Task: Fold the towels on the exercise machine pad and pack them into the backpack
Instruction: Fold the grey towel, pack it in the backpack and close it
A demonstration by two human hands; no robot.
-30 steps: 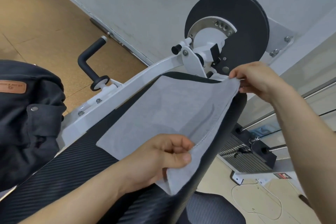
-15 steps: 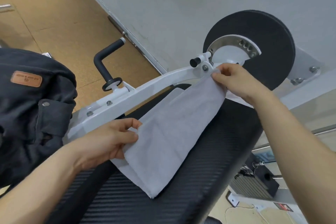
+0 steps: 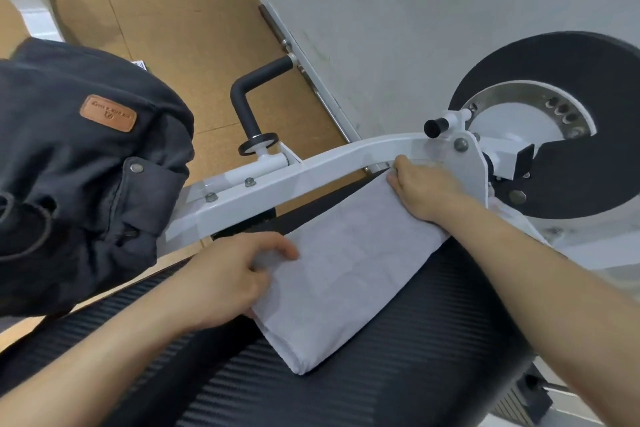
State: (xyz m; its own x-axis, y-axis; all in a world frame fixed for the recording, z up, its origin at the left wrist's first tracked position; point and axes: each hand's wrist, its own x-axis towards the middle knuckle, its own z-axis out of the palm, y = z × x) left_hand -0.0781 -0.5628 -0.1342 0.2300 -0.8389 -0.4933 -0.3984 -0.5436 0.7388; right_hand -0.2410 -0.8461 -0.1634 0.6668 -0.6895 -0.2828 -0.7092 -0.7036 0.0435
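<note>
Towel (image 3: 346,281), grey and folded into a long strip, lies slantwise across the black pad (image 3: 433,340). The left hand (image 3: 225,281) holds the towel's left edge, fingers curled onto the cloth. The right hand (image 3: 426,189) grips its far end, fingers bent, just beside the white frame (image 3: 329,159). Bare pad shows along the towel's right edge and near end. The backpack (image 3: 79,166) sits at the pad's left edge.

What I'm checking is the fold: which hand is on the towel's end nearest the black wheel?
The right hand: it holds the towel at that far end, by the white frame; the left hand holds the edge nearer the backpack.
</note>
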